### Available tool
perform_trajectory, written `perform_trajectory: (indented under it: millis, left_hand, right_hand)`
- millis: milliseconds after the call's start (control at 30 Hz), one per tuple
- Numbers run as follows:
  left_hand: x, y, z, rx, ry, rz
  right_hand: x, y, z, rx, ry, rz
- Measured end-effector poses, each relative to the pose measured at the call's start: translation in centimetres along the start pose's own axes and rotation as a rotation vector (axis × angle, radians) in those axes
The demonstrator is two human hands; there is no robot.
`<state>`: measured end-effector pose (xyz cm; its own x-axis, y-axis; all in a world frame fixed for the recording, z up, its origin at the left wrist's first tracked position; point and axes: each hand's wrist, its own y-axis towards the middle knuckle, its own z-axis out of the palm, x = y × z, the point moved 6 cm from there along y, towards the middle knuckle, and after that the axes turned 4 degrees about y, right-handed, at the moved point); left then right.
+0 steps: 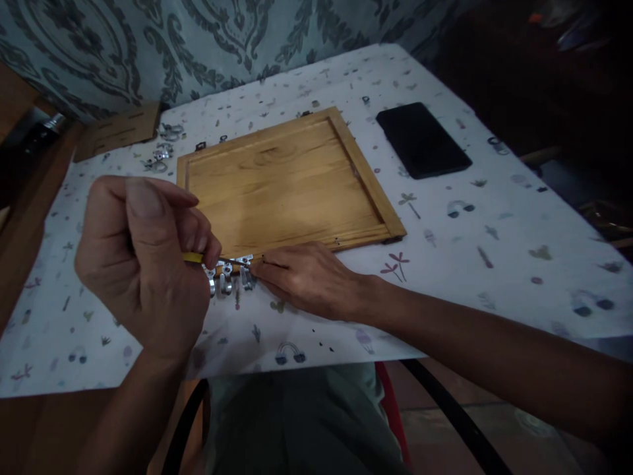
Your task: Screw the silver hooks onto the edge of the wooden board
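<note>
My left hand (pixel 148 257) is closed around a small screwdriver (pixel 193 256) with a yellow handle. Its thin shaft points right, toward a row of shiny curved metal hooks (pixel 226 277) along the near edge of a framed wooden board (pixel 277 178). My right hand (pixel 311 277) lies against that edge. Its fingers are pressed together at the rightmost metal hook (pixel 246 276), close to the screwdriver's tip. The fingertips partly hide the tip and the hook. The board lies flat, its raised rim upward.
More metal hooks (pixel 165 148) lie loose at the back left, beside a brown cardboard piece (pixel 119 134). A black phone (pixel 422 140) rests right of the board. A few tiny dark bits (pixel 321 344) lie near the front of the patterned white tablecloth (pixel 445 264).
</note>
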<state>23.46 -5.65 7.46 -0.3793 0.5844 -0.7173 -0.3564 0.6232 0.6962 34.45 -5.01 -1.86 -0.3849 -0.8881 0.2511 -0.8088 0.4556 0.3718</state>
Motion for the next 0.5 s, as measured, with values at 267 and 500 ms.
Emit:
perform_trajectory:
  millis: [267,500]
  left_hand:
    - [0.07,0.02,0.02,0.004,-0.098,-0.097]
    - [0.16,0.01,0.77,0.084,-0.156,-0.148]
  right_hand:
    - [-0.08,-0.03,0.19,-0.003,-0.005,-0.006]
    - [-0.06,0.1,-0.01,0.01,-0.004,0.003]
